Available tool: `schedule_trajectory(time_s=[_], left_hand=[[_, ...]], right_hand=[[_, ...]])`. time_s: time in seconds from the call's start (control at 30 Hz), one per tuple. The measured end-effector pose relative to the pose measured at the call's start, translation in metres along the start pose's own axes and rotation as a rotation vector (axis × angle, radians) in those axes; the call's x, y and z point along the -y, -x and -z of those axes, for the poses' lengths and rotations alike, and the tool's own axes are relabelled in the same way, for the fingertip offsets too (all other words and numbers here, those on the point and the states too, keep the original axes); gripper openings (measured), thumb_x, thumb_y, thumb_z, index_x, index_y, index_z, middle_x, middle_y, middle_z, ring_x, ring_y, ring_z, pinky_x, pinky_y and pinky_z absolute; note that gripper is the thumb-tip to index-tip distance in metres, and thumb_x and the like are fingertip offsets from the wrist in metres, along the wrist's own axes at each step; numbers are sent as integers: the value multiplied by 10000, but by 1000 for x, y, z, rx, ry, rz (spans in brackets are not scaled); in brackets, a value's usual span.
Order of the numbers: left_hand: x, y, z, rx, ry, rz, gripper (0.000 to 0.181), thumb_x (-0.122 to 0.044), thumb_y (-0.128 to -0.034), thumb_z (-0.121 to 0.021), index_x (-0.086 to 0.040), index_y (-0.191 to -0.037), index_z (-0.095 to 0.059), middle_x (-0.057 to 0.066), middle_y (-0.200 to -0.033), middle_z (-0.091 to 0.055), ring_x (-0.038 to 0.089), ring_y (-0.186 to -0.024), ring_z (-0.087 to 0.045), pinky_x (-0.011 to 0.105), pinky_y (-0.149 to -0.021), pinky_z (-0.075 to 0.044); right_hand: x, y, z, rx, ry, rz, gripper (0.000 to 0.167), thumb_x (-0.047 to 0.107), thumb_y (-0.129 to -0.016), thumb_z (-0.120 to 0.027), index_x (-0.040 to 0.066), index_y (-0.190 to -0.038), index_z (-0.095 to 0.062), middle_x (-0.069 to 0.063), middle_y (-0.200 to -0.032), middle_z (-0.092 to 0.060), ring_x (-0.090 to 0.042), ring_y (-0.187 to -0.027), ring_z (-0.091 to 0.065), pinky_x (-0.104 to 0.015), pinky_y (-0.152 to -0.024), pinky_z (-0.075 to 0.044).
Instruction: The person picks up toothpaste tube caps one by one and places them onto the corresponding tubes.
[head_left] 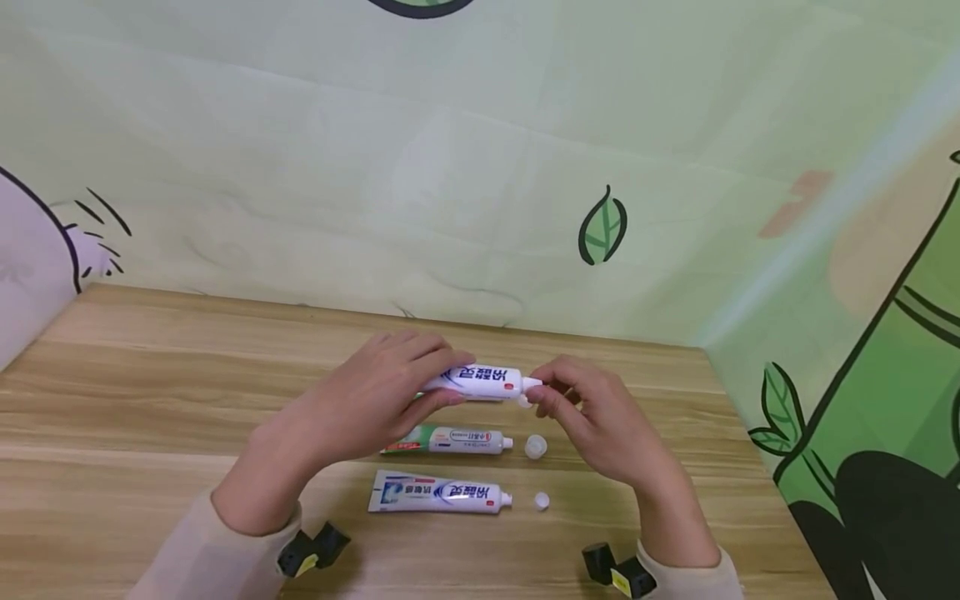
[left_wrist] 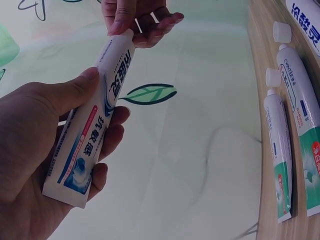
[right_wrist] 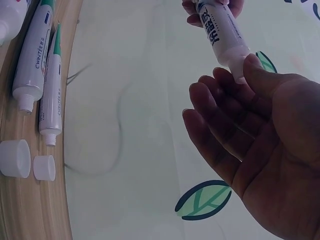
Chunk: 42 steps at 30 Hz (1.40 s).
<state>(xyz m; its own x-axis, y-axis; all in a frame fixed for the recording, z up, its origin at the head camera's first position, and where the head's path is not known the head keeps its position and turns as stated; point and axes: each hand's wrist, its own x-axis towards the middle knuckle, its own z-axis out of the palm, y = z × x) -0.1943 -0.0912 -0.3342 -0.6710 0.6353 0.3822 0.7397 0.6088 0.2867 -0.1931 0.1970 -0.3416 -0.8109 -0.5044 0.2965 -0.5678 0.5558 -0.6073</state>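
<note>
Right thumb and index finger: pinched together on the white tip of the held tube, at the centre of the frame in the head view; the remaining fingers of the right hand (head_left: 600, 418) are loosely bent, below the tip in the right wrist view.
Left fingers: clamped round the body of that tube, thumb on one side and fingertips on the other; the left hand (head_left: 375, 392) lies left of centre.
Held tube (head_left: 480, 382): white with blue lettering, raised between both hands at mid-frame, its tip toward the right; in the left wrist view it slants from lower left to upper centre.
Far tube (left_wrist: 279, 155): slim, white and green, on the table, mostly hidden by the held tube in the head view.
Middle tube (head_left: 467, 440): white and green, lying below the held one in the frame, nozzle bare.
Near tube (head_left: 438, 493): white and blue, lower centre, nozzle bare.
Caps: far cap (right_wrist: 44, 168), middle cap (head_left: 536, 447) and near cap (head_left: 542, 501), each just beside its tube's nozzle.
Table (head_left: 150, 417): wood-grained, across the lower frame.
Backdrop (head_left: 337, 167): pale green, with a drawn leaf (head_left: 602, 229) right of centre.
</note>
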Motion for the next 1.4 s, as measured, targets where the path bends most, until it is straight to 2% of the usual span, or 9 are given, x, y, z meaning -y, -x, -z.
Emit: schedule_trajectory(time_s=[0.3, 0.57, 0.97, 1.1, 1.4], left_hand=[[1, 0, -2, -6, 9, -12, 387, -326, -1037, -642, -123, -1366, -651, -4, -1192, -688, 189, -1097, -636, 450, -961, -508], [1, -1, -3, -8, 5, -31, 395, -322, -1040, -637, -104, -1370, -650, 10, -1194, -688, 193, -1099, -639, 458, -967, -510], [1, 1, -3, -19, 15, -40, 398, -306, -1037, -643, -104, -1379, -652, 16, -1176, -685, 189, -1079, -631, 455, -961, -505], [2, 1, -3, -22, 15, -46, 397, -302, -1033, -649, -106, -1378, -652, 12, -1164, -683, 184, -1063, -627, 454, -957, -503], [2, 0, -4, -17, 31, -46, 397, -314, -1035, -644, -108, -1375, -650, 6, -1159, -682, 173, -1043, -618, 439, -937, -497]], right_hand=[[0, 0, -2, 45, -16, -27, 175, 158, -1091, -522, 142, -958, -634, 27, -838, -632, -130, -778, -608, -280, -723, -539], [0, 0, -4, 65, -30, -27, 213, 172, -1108, -477, 160, -925, -586, 18, -823, -597, -121, -765, -618, -286, -716, -527], [-4, 0, -7, 65, -62, -13, 281, 161, -1117, -446, 165, -855, -548, -47, -741, -554, -173, -673, -523, -265, -605, -432], [-4, 0, -6, 69, -74, -35, 267, 177, -1115, -456, 165, -873, -568, -60, -764, -565, -186, -693, -541, -270, -612, -445], [-2, 1, -2, 71, -93, -65, 182, 197, -1104, -495, 176, -972, -620, -2, -800, -588, -179, -737, -563, -275, -649, -473]])
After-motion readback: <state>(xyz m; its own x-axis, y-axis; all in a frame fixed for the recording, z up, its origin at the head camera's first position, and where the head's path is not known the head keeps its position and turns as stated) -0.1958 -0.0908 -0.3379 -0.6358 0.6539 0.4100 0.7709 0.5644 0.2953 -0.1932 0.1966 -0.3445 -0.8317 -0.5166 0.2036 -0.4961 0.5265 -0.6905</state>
